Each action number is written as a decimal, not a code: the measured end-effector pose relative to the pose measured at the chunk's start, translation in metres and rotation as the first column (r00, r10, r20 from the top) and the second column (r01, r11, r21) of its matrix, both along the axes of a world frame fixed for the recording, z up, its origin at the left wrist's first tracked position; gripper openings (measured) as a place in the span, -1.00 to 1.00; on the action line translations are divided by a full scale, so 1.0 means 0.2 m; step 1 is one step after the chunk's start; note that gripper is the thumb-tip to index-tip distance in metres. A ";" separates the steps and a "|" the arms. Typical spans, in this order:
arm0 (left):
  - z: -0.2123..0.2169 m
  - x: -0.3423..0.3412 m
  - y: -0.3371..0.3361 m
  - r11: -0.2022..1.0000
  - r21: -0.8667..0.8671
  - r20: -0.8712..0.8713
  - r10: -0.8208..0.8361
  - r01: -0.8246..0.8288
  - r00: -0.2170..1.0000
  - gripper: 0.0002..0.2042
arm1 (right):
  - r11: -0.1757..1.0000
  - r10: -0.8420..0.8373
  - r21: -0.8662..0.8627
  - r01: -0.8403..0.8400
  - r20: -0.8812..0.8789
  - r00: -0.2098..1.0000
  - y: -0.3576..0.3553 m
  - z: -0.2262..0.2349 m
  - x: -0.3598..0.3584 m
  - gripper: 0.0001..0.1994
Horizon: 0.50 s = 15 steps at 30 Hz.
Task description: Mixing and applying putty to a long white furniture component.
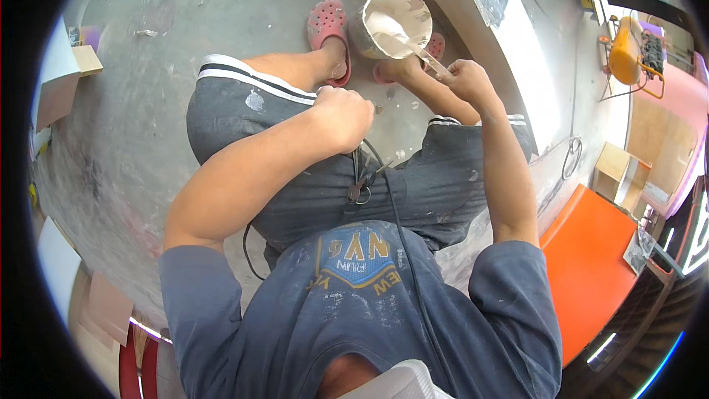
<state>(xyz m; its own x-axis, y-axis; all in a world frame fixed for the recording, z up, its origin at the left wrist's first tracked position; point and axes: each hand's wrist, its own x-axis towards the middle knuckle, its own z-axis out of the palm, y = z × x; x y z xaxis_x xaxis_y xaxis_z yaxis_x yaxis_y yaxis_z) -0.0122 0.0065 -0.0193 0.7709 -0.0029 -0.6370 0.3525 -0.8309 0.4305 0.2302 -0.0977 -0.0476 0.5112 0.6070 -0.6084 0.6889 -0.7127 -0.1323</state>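
Scene: A person sits over a bare concrete floor (133,74), knees apart, looking down at a metal bucket (390,24) of pale, thick paste that stands between two pink clogs (328,26).

Right hand: The right hand (467,80), just below and to the right of the bucket, is clenched around the handle of a flat-bladed stirring tool (413,46), whose blade slants up and left into the paste.

Left hand: The left hand (346,117), below and left of the bucket and well clear of it, is curled into a loose fist above the lap; whether it grasps anything cannot be told from this angle.

Bucket: Open-topped, upright, its inside coated white, with a heap of paste against the near wall where the blade enters.

Around the bucket: A black cord (402,236) runs down the lap below it; a white board (509,37) slants past on its right; farther right lie an orange panel (591,266) and a yellow power tool (626,52).

Step in hand: By the look of it, the paste is being stirred or scooped, with the blade sunk in the mass.

Next move calls for: Probably a firm wrist turn to work or lift the stiff paste, with the bucket kept from tipping since no hand steadies it.
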 end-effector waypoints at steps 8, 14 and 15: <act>-0.01 0.01 0.01 1.000 0.000 -0.031 -0.021 0.021 0.999 -0.62 | 0.985 -0.047 0.170 0.039 0.044 0.998 -0.12 -0.16 0.10 -0.71; -0.02 0.00 0.00 1.000 -0.001 0.016 0.000 0.000 1.000 -0.64 | 0.931 0.306 0.074 -0.357 0.374 0.876 -0.07 -0.06 -0.03 -0.78; -0.01 0.01 0.00 1.000 0.003 0.017 -0.005 0.005 1.000 -0.66 | 0.907 0.373 0.038 -0.419 0.386 0.843 -0.06 -0.07 -0.02 -0.82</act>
<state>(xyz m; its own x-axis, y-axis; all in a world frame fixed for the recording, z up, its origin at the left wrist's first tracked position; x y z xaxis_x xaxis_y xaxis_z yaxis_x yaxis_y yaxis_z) -0.0100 0.0069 -0.0207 0.7816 -0.0047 -0.6237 0.3411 -0.8340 0.4337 0.2269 -0.1101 -0.0610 0.3813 0.8597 -0.3400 0.9242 -0.3636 0.1171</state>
